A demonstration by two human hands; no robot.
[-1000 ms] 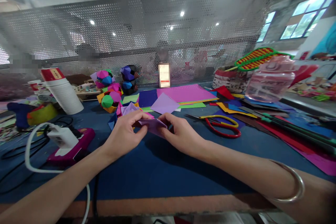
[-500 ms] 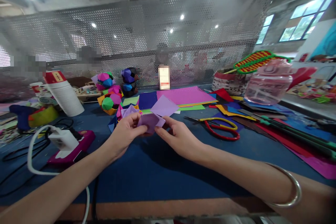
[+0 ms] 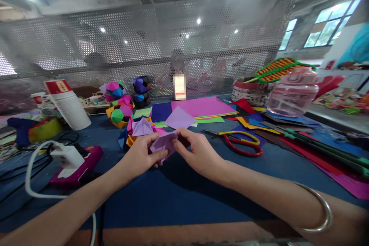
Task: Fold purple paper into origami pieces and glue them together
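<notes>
Between my two hands is a small folded piece of lilac paper (image 3: 163, 143), raised above the blue tabletop. My left hand (image 3: 145, 152) is closed on its left and lower side, with the thumb lying across the front. The fingers of my right hand (image 3: 192, 148) pinch its upper right edge. Just behind lies a flat lilac paper square (image 3: 180, 117). A many-coloured folded paper piece (image 3: 141, 127) sits behind my left hand, partly hidden by it. Scissors (image 3: 240, 140) with yellow and red handles lie to the right of my right hand.
Finished paper balls (image 3: 121, 113) stand at the back left, beside stacked paper cups (image 3: 69, 107). A power strip (image 3: 76, 167) with cables lies at left. Coloured sheets (image 3: 204, 107) are at the back. A pink bottle (image 3: 292, 92) and green-handled shears (image 3: 325, 152) are at right.
The folded lilac paper has come down and slightly nearer, tilting in my hands. More of the many-coloured paper piece and the flat square behind shows. Both hands keep their hold.
</notes>
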